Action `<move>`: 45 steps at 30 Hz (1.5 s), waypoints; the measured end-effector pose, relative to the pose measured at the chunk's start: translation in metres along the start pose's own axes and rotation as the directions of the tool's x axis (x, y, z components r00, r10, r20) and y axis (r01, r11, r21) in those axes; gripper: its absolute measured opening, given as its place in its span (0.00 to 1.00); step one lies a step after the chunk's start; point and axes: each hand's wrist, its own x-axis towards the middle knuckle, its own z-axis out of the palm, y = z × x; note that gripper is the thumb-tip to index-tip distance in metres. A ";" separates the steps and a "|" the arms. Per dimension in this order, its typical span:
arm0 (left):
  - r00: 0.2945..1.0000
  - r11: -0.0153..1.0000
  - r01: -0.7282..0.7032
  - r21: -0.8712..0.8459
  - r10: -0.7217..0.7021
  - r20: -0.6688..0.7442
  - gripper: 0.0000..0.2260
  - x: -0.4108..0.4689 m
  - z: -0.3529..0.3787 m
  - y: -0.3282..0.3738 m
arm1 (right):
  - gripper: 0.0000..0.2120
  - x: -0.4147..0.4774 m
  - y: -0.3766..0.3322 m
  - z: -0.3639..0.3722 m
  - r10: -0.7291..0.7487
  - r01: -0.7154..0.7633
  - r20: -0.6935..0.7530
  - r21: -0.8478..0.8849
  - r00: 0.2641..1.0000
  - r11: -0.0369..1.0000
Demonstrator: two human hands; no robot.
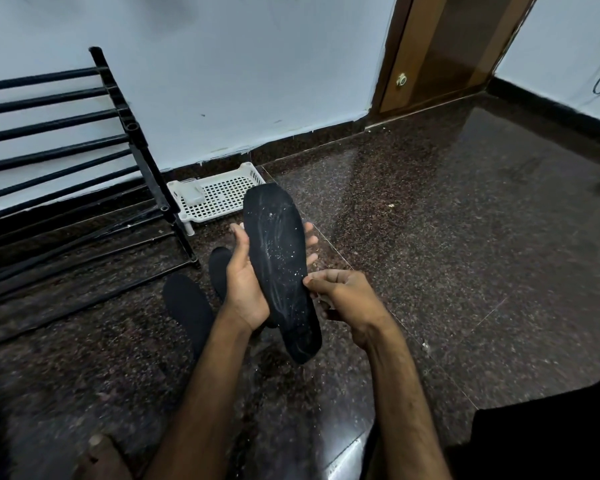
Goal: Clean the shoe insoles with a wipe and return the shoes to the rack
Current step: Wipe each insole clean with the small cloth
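- A white perforated basket [222,197] stands on the floor by the wall, with a small pale block [193,195] in its left end.
- The dark speckled stone floor [430,237] meets a pale blue wall [222,81]; a wooden door [447,46] is at the right and a black shoe rack [148,164] at the left.
- The left hand [245,289] grips a black insole [279,258], flecked with white, held above the floor.
- The right hand [340,292] pinches the insole's right edge.
- Two more dark insoles [187,306] lie on the floor beneath the hands.

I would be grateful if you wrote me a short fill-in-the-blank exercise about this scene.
1. The insole held by the left hand and right hand is ___ with white specks.
2. The perforated tray by the wall is ___.
3. The rack stands on the person's ___ side.
Missing words: black, white, left.
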 end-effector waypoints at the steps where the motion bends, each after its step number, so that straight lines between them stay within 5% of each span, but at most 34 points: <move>1: 1.000 1.000 -0.006 -0.012 0.006 0.002 0.39 0.001 0.001 0.003 | 0.05 -0.001 0.000 -0.001 -0.002 0.002 0.008 -0.015 1.000 1.000; 4: 1.000 0.999 -0.030 -0.014 0.030 0.003 0.38 0.001 0.006 0.006 | 0.05 -0.004 -0.003 -0.009 -0.027 0.025 -0.021 -0.082 0.999 0.996; 7: 0.999 0.999 -0.042 0.016 0.042 0.018 0.35 -0.001 0.009 0.007 | 0.12 -0.003 -0.007 -0.027 -0.118 0.093 -0.214 -0.125 0.970 0.988; 12: 0.999 0.997 0.028 0.073 -0.031 0.033 0.31 -0.001 0.014 0.001 | 0.10 -0.004 -0.032 -0.031 -0.468 0.368 -0.489 -0.291 0.736 0.883; 18: 0.987 0.988 0.151 0.041 -0.152 0.042 0.26 -0.007 0.032 -0.008 | 0.09 -0.006 -0.067 0.000 -0.799 0.439 -0.346 -0.694 0.491 0.570; 23: 0.980 0.982 0.191 -0.012 -0.190 0.064 0.25 -0.010 0.037 -0.013 | 0.09 -0.001 -0.063 0.012 -0.853 0.480 -0.221 -0.747 0.474 0.460; 27: 0.984 0.983 0.176 -0.047 -0.175 0.035 0.24 -0.009 0.033 -0.015 | 0.06 0.000 -0.058 0.011 -0.844 0.546 -0.071 -0.733 0.531 0.405; 33: 0.980 0.980 0.197 0.040 -0.197 0.008 0.25 -0.010 0.032 -0.021 | 0.08 0.001 -0.057 -0.001 -0.829 0.421 -0.273 -0.759 0.488 0.497; 37: 0.987 0.981 0.162 -0.104 -0.160 0.028 0.24 -0.009 0.032 -0.016 | 0.07 -0.003 -0.064 0.016 -0.809 0.538 -0.035 -0.729 0.587 0.422; 40: 0.986 0.984 0.163 -0.078 -0.161 0.032 0.26 -0.009 0.026 -0.012 | 0.08 -0.007 -0.056 0.013 -0.760 0.406 -0.126 -0.784 0.637 0.470; 43: 0.980 0.980 0.199 0.027 -0.200 0.009 0.27 -0.009 0.024 -0.014 | 0.08 -0.004 -0.058 0.003 -0.769 0.316 -0.271 -0.795 0.579 0.518; 45: 0.979 0.979 0.203 0.014 -0.203 0.014 0.26 -0.009 0.027 -0.015 | 0.07 -0.001 -0.064 0.010 -0.796 0.390 -0.228 -0.775 0.561 0.497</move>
